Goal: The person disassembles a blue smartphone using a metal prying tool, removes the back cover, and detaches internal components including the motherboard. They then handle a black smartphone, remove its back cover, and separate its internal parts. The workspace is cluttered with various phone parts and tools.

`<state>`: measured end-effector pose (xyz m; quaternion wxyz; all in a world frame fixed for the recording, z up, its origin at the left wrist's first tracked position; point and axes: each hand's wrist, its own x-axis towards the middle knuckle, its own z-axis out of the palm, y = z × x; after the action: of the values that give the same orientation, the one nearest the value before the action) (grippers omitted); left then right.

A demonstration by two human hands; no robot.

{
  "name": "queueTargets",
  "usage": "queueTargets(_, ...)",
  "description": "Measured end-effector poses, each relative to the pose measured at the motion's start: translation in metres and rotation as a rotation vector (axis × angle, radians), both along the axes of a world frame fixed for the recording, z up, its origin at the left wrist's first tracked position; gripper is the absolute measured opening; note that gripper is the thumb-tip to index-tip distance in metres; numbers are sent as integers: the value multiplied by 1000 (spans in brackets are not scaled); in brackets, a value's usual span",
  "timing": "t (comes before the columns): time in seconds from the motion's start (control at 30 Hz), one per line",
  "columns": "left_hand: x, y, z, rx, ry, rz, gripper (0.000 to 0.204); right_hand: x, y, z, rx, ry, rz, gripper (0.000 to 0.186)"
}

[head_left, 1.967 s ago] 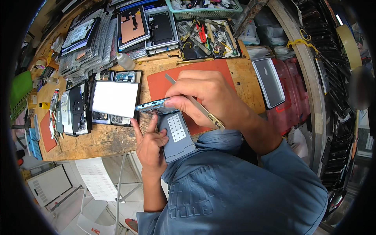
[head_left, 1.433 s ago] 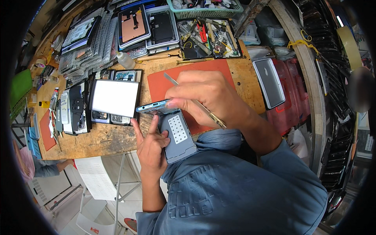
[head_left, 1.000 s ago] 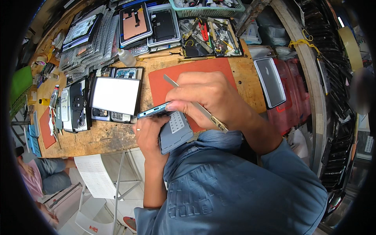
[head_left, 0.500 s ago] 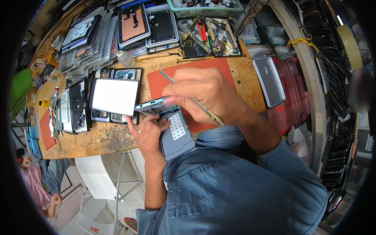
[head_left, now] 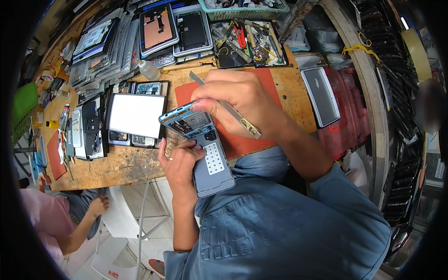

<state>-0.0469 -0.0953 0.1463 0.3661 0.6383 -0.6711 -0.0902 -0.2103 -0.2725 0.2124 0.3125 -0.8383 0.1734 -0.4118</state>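
Observation:
My right hand (head_left: pixel 240 100) grips a blue-framed phone body (head_left: pixel 182 123), tilted up to show its internals, and a flat metal blade tool (head_left: pixel 247 125) lying diagonally across the fingers. Below it my left hand (head_left: pixel 179 165) holds the grey back cover (head_left: pixel 210 182), which has a white dotted patch; its thumb rests on the cover. The two phone parts meet or nearly meet at the camera end. Behind my hands lies an orange mat (head_left: pixel 266 81) on the worn wooden bench (head_left: pixel 116 168). A white screen panel (head_left: pixel 135 114) rests on a tray of phone parts left of my hands.
Stacked bubble-wrapped parts (head_left: pixel 100 56), tablet housings (head_left: pixel 193 32), a tool tray (head_left: pixel 249 44) and a bottle (head_left: pixel 148 70) line the back. A red plastic box (head_left: pixel 345 121) is at right. A person in pink (head_left: pixel 49 214) is at lower left beside a white chair (head_left: pixel 123 217).
My right hand has risen with the phone body, opening its inside to view. The back cover shows more fully. The person in pink has come in and moved rightward toward the chair.

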Motion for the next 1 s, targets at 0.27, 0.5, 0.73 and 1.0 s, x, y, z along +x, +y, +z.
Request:
queueTargets(0.27,0,8,-2,52,-24,-59,12,11,-14,-12,-80,-81,-59,8)
queueTargets(0.5,-5,21,-20,46,-67,-38,14,17,-31,-25,20,-79,-132,9)
queueTargets(0.73,-1,23,-20,73,-81,-29,13,-8,-42,-48,533,-86,-235,23)
queueTargets(1.0,-4,21,-21,47,-42,-48,15,-82,-50,-78,876,-452,-477,29)
